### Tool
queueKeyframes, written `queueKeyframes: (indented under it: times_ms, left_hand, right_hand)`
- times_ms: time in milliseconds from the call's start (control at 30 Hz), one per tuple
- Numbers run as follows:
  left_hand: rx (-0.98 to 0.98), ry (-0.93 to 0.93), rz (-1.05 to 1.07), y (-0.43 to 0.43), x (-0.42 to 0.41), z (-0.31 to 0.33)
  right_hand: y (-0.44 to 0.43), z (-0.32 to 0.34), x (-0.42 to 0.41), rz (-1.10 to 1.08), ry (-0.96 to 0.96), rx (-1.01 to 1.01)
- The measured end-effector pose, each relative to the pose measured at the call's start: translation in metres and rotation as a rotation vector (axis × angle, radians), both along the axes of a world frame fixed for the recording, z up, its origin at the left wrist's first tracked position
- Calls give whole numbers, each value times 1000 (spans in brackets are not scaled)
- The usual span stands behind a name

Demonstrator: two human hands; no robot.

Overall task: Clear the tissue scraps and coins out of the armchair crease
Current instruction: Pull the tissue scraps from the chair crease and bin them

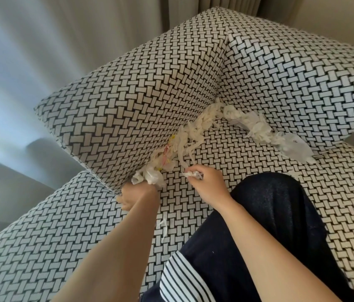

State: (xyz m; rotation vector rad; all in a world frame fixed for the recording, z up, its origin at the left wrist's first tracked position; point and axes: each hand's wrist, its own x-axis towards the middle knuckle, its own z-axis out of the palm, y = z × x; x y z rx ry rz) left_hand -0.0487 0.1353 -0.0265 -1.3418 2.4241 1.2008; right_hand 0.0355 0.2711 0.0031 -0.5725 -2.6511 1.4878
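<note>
White tissue scraps (195, 127) lie in a long line along the crease between the seat and the back cushions of a black-and-white woven armchair (128, 94). More crumpled tissue (280, 138) sits in the crease under the right cushion. My left hand (132, 195) grips a wad of tissue (150, 176) at the near end of the crease. My right hand (206, 179) pinches a small bunch of scraps (190, 173) just above the seat. A few scraps show pink and yellow marks (167, 149). No coins are visible.
A thin tissue strip (164, 225) lies loose on the seat (302, 203) between my arms. My knee in dark trousers (269, 210) rests on the seat at the right. Pale curtains (30, 51) hang behind the chair at the left.
</note>
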Motion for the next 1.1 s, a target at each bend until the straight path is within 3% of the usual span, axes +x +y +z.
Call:
queueKeyframes:
  times_ms: [167, 300, 433, 667, 800, 900, 1100]
  left_hand:
    - [52, 79, -48, -7, 3, -7]
    - [250, 261, -202, -13, 16, -2]
    - [284, 378, -175, -15, 16, -4]
    - [-178, 235, -746, -20, 20, -18]
    - [-212, 223, -874, -4, 24, -8]
    - [-205, 201, -866, 8, 24, -7]
    - [-71, 235, -549, 26, 17, 4]
  right_hand:
    - [0, -1, -1, -8, 3, -13]
    - [-1, 0, -2, -15, 11, -16]
    - [-1, -1, -1, -23, 14, -23]
    - [-2, 1, 0, -15, 10, -33]
    - [-2, 1, 0, -16, 7, -30]
    - [-3, 1, 0, -13, -1, -12]
    - [-3, 1, 0, -17, -1, -18]
